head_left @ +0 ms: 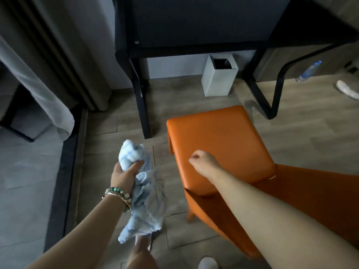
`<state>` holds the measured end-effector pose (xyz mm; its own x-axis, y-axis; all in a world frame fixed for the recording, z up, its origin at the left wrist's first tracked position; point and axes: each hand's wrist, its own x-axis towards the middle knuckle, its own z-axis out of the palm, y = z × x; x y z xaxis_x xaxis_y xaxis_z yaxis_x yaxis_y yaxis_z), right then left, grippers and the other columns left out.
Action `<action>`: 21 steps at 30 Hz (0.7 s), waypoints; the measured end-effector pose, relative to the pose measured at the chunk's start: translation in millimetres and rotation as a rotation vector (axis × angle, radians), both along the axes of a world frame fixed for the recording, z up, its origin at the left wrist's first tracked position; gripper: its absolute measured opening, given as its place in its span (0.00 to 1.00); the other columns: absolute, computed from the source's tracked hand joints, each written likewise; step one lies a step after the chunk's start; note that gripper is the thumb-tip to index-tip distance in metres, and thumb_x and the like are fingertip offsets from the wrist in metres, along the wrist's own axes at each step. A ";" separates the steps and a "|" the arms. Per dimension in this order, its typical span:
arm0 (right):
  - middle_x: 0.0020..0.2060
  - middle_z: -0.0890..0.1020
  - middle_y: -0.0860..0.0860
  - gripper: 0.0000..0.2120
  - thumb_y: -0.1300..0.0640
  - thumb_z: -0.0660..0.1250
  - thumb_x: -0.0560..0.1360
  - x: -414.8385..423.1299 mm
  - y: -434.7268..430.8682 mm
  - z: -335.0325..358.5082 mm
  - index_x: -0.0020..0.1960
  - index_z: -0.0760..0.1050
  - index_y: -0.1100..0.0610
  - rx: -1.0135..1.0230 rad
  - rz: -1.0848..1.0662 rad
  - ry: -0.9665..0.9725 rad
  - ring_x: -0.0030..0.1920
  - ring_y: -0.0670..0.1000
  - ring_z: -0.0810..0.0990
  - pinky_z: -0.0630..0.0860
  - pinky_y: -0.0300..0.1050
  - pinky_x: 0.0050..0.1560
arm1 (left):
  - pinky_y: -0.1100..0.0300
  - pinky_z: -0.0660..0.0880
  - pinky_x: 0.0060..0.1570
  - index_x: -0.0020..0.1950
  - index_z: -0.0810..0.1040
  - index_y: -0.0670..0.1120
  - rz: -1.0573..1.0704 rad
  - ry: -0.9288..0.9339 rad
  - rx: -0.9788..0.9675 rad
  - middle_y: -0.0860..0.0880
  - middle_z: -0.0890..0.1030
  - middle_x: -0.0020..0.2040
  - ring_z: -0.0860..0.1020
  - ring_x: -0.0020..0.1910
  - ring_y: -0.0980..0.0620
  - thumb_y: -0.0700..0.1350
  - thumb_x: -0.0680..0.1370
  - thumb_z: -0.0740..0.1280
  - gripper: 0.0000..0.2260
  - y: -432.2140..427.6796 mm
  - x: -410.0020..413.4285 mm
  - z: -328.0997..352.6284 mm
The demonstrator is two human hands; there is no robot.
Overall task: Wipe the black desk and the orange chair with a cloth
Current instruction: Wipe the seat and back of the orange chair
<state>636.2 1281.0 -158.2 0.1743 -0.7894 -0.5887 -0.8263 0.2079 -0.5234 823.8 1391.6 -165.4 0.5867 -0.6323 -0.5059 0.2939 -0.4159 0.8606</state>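
Note:
My left hand (124,174) grips a crumpled light blue cloth (144,191) that hangs down over the floor, left of the orange chair (223,136). Above the near left part of the chair's seat, my right hand (202,159) is curled into a loose fist with nothing in it. The chair's backrest runs off to the lower right. The black desk (190,20) stands beyond the chair, its top at the upper edge of the view and its black legs reaching the floor on either side.
A white square bin (217,80) with a dark liner stands under the desk. A plastic water bottle (308,71) and a white object (347,89) lie at far right. Curtains (48,74) hang at left. My feet show at the bottom.

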 end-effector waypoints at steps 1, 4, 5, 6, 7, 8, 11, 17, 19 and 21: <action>0.52 0.80 0.53 0.04 0.51 0.59 0.75 11.4 -6.7 -14.0 0.46 0.72 0.49 0.022 -0.029 0.034 0.55 0.57 0.77 0.72 0.51 0.59 | 0.59 0.74 0.37 0.56 0.77 0.40 -0.041 -0.004 0.015 0.43 0.81 0.44 0.78 0.38 0.48 0.44 0.72 0.72 0.16 -13.3 12.2 -6.7; 0.60 0.77 0.54 0.13 0.49 0.59 0.75 38.7 -21.0 -51.1 0.58 0.73 0.49 0.112 -0.096 0.114 0.60 0.58 0.75 0.70 0.51 0.62 | 0.55 0.76 0.41 0.55 0.77 0.41 -0.152 -0.029 0.090 0.42 0.82 0.47 0.80 0.41 0.47 0.47 0.69 0.74 0.18 -52.1 45.8 -31.6; 0.63 0.75 0.54 0.15 0.49 0.59 0.76 45.5 -26.7 -61.9 0.62 0.72 0.48 0.123 -0.109 0.139 0.62 0.58 0.73 0.69 0.50 0.62 | 0.52 0.78 0.43 0.55 0.77 0.42 -0.198 -0.033 0.112 0.42 0.83 0.48 0.81 0.43 0.46 0.51 0.67 0.75 0.22 -66.3 55.3 -41.0; 0.65 0.73 0.52 0.17 0.49 0.58 0.77 51.0 -32.4 -71.5 0.65 0.70 0.48 0.127 -0.112 0.166 0.64 0.58 0.71 0.68 0.50 0.62 | 0.49 0.79 0.46 0.55 0.77 0.43 -0.238 -0.043 0.135 0.43 0.83 0.48 0.82 0.45 0.45 0.55 0.63 0.76 0.26 -78.8 63.3 -50.3; 0.67 0.71 0.51 0.19 0.49 0.58 0.77 55.2 -39.1 -81.1 0.67 0.68 0.47 0.124 -0.125 0.189 0.66 0.58 0.70 0.67 0.50 0.63 | 0.47 0.79 0.49 0.55 0.77 0.44 -0.264 -0.052 0.158 0.43 0.83 0.48 0.82 0.47 0.44 0.58 0.59 0.75 0.29 -91.2 70.4 -60.8; 0.69 0.69 0.51 0.19 0.49 0.57 0.77 57.6 -45.6 -91.1 0.68 0.68 0.47 0.121 -0.154 0.202 0.67 0.58 0.68 0.66 0.50 0.64 | 0.45 0.79 0.50 0.55 0.77 0.45 -0.287 -0.055 0.166 0.44 0.83 0.48 0.82 0.47 0.44 0.60 0.57 0.74 0.31 -103.2 75.7 -71.2; 0.69 0.69 0.51 0.20 0.51 0.59 0.77 60.2 -65.5 -122.9 0.69 0.68 0.48 0.108 -0.291 0.206 0.67 0.57 0.68 0.67 0.51 0.66 | 0.41 0.78 0.51 0.54 0.77 0.46 -0.342 -0.048 0.191 0.44 0.83 0.48 0.82 0.47 0.43 0.61 0.57 0.74 0.31 -134.3 84.5 -106.8; 0.75 0.58 0.50 0.27 0.49 0.61 0.76 57.7 -135.2 -178.6 0.73 0.59 0.44 -0.040 -0.261 0.311 0.74 0.55 0.55 0.59 0.55 0.70 | 0.51 0.81 0.45 0.57 0.76 0.44 -0.340 -0.061 0.161 0.44 0.83 0.49 0.82 0.46 0.45 0.56 0.63 0.75 0.27 -203.3 88.6 -176.6; 0.76 0.54 0.49 0.28 0.46 0.60 0.77 53.4 -155.9 -194.4 0.75 0.55 0.42 -0.045 -0.194 0.355 0.75 0.54 0.53 0.56 0.55 0.70 | 0.55 0.80 0.44 0.58 0.74 0.43 -0.299 -0.080 0.121 0.45 0.82 0.50 0.81 0.47 0.47 0.52 0.68 0.75 0.23 -231.0 84.4 -197.0; 0.75 0.55 0.50 0.29 0.44 0.60 0.77 49.0 -158.8 -207.8 0.75 0.52 0.41 -0.062 -0.097 0.410 0.74 0.55 0.54 0.58 0.55 0.68 | 0.55 0.78 0.47 0.60 0.71 0.47 -0.288 -0.140 0.096 0.48 0.80 0.53 0.80 0.48 0.50 0.51 0.70 0.73 0.22 -263.2 78.6 -213.3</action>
